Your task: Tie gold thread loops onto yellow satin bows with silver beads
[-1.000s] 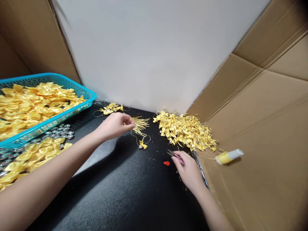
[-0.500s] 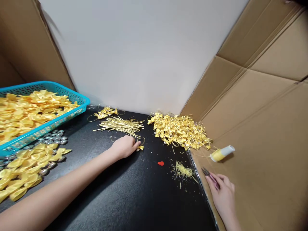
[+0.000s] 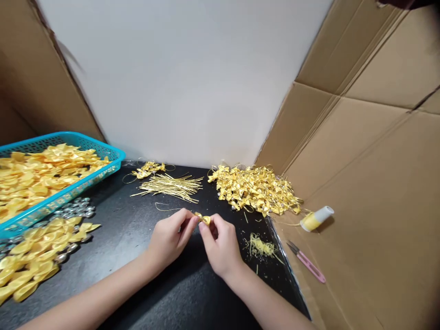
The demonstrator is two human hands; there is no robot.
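Between my two hands is a small yellow ribbon bow (image 3: 205, 220), partly covered by fingers. My left hand (image 3: 173, 233) pinches its left side with thumb and forefinger. On the other side, my right hand (image 3: 220, 240) is closed on the bow's right end. A loose yellow thread (image 3: 167, 209) trails leftward from behind my left hand. Pink thread snips (image 3: 307, 262) lie on the cardboard at the right, apart from both hands. Just beyond the hands rests a bundle of gold twist ties (image 3: 172, 185) on the black table (image 3: 127, 247).
A blue basket (image 3: 118, 158) of yellow bows stands at left, with loose bows (image 3: 37, 250) and silver beads (image 3: 80, 207) before it. Finished-looking bows (image 3: 256, 188) are heaped at the back right. Thread scraps (image 3: 261, 246) and a thread spool (image 3: 316, 219) lie rightward. Cardboard walls flank the table.
My right hand has let go of the thread snips and moved left to the bow. The bow is lifted slightly between both hands. The view has shifted a little.
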